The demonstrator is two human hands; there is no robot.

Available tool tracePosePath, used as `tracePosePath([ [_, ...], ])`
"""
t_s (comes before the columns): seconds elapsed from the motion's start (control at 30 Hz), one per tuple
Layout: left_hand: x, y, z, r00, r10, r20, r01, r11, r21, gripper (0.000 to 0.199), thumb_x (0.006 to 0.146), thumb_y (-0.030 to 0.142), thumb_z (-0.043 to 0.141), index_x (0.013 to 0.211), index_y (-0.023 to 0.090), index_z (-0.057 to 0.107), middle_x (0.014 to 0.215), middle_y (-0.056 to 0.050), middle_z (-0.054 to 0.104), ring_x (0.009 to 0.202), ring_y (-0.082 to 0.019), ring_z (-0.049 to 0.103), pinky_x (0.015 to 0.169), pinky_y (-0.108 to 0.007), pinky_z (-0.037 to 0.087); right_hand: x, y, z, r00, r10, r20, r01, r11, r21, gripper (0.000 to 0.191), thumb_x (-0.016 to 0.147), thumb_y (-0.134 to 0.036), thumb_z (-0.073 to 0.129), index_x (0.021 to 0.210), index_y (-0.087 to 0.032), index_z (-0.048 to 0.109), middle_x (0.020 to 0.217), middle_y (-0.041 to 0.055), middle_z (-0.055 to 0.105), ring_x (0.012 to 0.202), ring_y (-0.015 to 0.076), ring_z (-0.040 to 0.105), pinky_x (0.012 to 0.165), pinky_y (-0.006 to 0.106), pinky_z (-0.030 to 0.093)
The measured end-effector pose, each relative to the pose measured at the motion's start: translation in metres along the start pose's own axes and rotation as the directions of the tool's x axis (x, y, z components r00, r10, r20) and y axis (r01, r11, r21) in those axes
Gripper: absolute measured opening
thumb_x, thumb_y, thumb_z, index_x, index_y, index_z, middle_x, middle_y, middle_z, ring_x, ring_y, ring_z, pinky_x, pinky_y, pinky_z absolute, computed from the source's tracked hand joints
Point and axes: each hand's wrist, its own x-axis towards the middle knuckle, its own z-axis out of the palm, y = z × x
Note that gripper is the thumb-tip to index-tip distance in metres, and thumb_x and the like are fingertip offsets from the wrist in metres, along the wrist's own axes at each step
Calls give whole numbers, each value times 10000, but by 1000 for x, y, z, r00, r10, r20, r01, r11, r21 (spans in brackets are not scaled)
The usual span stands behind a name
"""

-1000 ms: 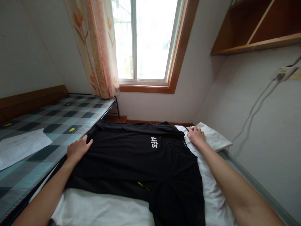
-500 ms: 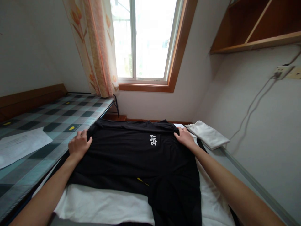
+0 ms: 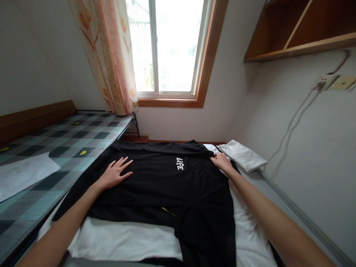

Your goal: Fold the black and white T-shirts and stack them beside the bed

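A black garment (image 3: 150,181) lies spread out in front of me, with white lettering near its upper right and a small yellow mark lower down. My left hand (image 3: 115,173) rests flat on its upper left part, fingers spread. At the garment's far right corner, my right hand (image 3: 221,162) pinches the edge between thumb and fingers. Beneath the garment is a white cloth (image 3: 125,237), showing along the near side and on the right. Which kind of garment it is I cannot tell for certain.
To the left stands a bed with a checked mattress (image 3: 94,129) and a paper sheet (image 3: 25,174) on it. A folded white cloth (image 3: 242,155) lies beyond my right hand. A plugged-in cable (image 3: 294,118) hangs down the right wall, below a wooden shelf (image 3: 300,50).
My left hand has let go of the garment's far left edge and moved right and nearer, opening flat on the fabric. My right hand keeps its hold on the right corner.
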Motion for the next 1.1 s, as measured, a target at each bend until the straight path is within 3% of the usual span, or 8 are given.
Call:
tracePosePath([
  [0.27,3,3,-3,999,-37,26,38,999,-24,667,886,617,402,1481,324,331,1575,-59,259,1455,-297,204,1151,-519,150,-6,-13,12,990,78,-120,-75,997,29,459,899,-481,425,1182,-139,541,1189,165,609,1122,294,571,904,412,423],
  [0.53,1,-1,-1,1000,-19,-15,18,999,-43,646,889,598,414,1463,305,381,1563,-66,294,1445,-290,241,1152,-516,171,-16,-11,21,979,-17,-203,6,998,-58,397,919,-353,371,1186,-142,576,1192,169,581,1119,299,558,950,427,391],
  [0.73,-2,0,3,998,-9,-57,8,1000,-16,608,911,544,404,1462,287,390,1552,-75,322,1428,-282,284,1151,-501,199,-29,7,20,970,-147,-193,138,989,-60,409,934,-384,410,1215,-151,594,1178,152,543,1077,264,560,944,366,400],
  [0.87,-10,-2,2,999,-42,3,42,999,-11,634,910,544,404,1486,288,336,1566,-78,283,1438,-304,255,1142,-531,206,-49,28,8,947,-238,-215,202,963,-176,383,938,-404,429,1217,-197,593,1233,153,498,1059,267,552,883,369,424],
  [1.0,-26,-17,-7,994,-11,108,16,999,-42,727,867,618,445,1496,281,307,1573,-91,245,1442,-312,237,1148,-535,204,-72,50,-7,957,-212,-198,145,941,-305,357,943,-395,428,1173,-181,596,1161,159,551,1039,279,556,873,382,432],
  [1.1,-45,-31,-19,983,-6,181,16,998,-53,840,791,663,532,1497,269,302,1570,-114,226,1433,-327,247,1148,-510,232,-89,60,-16,978,-85,-190,13,936,-353,394,943,-434,410,1105,-138,614,1119,192,571,1013,306,583,832,388,454],
])
